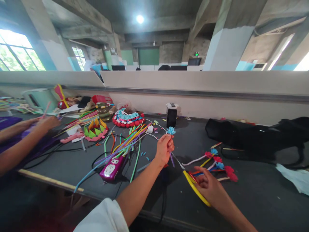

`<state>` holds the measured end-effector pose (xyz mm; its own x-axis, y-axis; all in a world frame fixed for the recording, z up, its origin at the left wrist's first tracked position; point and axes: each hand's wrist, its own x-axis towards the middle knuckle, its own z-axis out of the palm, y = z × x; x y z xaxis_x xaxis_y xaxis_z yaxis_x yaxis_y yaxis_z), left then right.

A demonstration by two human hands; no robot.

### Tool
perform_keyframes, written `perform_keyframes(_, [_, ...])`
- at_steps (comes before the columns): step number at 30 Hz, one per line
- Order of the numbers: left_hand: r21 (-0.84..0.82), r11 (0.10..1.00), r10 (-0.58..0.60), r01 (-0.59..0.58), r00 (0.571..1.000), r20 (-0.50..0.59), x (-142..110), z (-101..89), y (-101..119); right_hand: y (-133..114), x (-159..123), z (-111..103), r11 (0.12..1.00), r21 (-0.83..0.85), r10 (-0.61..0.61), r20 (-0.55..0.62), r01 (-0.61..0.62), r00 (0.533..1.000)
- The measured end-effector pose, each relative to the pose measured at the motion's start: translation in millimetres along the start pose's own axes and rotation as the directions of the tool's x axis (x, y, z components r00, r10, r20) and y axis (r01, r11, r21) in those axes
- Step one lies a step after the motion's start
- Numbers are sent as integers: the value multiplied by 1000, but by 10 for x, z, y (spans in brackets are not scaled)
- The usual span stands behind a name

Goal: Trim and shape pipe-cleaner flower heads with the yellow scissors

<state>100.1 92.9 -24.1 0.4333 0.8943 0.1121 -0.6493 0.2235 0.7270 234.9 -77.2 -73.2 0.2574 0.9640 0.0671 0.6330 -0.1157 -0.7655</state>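
Observation:
My left hand [165, 149] is closed, pinching a blue flower [171, 130] made of fuzzy craft stem just under its head. A purple stem [172, 159] hangs below that fist. My right hand [207, 183] has its fingers curled on the handles of pliers [196, 190] with one yellow and one red handle. Their slim metal jaws point up and left, toward the left hand. Just beyond the right hand lie several finished flowers [218, 159] in red and blue on fuzzy stems.
Loose craft stems [130, 138] lie across a purple power bank-like case [112, 167]. A phone [171, 117] leans upright at the back. A black bag [253, 138] lies to the right. Another person's hands [47, 122] work at the left, near a pink glue gun [72, 137].

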Motion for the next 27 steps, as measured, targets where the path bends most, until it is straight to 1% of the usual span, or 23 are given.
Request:
perform_keyframes(2, [9, 1000, -2, 2, 1000, -5, -17, 24, 25, 27, 1, -48, 994, 110, -16, 36, 12, 999])
perform_keyframes(5, [27, 1000, -13, 13, 1000, -5, -82, 67, 29, 37, 3, -59, 947, 319, 22, 75, -45, 997])
perform_keyframes(7, [16, 999, -29, 29, 999, -17, -146, 93, -2, 28, 11, -42, 895, 441, 60, 41, -72, 997])
perform_keyframes(9, [-11, 998, -56, 55, 998, -29, -218, 114, -57, 15, 22, -31, 876, 481, 53, -40, -27, 998])
perform_keyframes(12, [-44, 990, -134, 134, 991, -11, -314, 136, -144, 1, 20, -65, 893, 437, -39, -163, 108, 986])
perform_keyframes(14, [-82, 980, -179, 179, 984, 7, -359, 154, -179, -14, -6, -118, 925, 337, -100, -227, 174, 969])
perform_keyframes(16, [-124, 964, -237, 236, 972, 7, -388, 177, -186, -40, -40, -177, 964, 190, -130, -267, 184, 955])
perform_keyframes(17, [-143, 956, -261, 257, 965, -7, -400, 190, -181, -55, -55, -202, 977, 125, -125, -313, 172, 942])
perform_keyframes(19, [-170, 946, -282, 276, 959, -9, -420, 216, -159, -78, -69, -232, 986, 9, -152, -351, 166, 924])
perform_keyframes(21, [-185, 939, -293, 289, 956, 6, -439, 236, -136, -82, -70, -228, 979, -106, -199, -354, 172, 914])
perform_keyframes(23, [-195, 934, -303, 299, 953, 9, -457, 249, -124, -77, -79, -198, 957, -195, -272, -326, 217, 905])
perform_keyframes(24, [-194, 933, -307, 303, 952, 8, -464, 252, -124, -81, -93, -178, 946, -211, -303, -309, 245, 902])
perform_keyframes(26, [-182, 934, -311, 307, 950, 9, -472, 255, -135, -116, -143, -144, 945, -158, -320, -287, 285, 903])
perform_keyframes(27, [-174, 935, -312, 309, 950, 10, -473, 255, -144, -147, -175, -135, 960, -93, -279, -282, 264, 918])
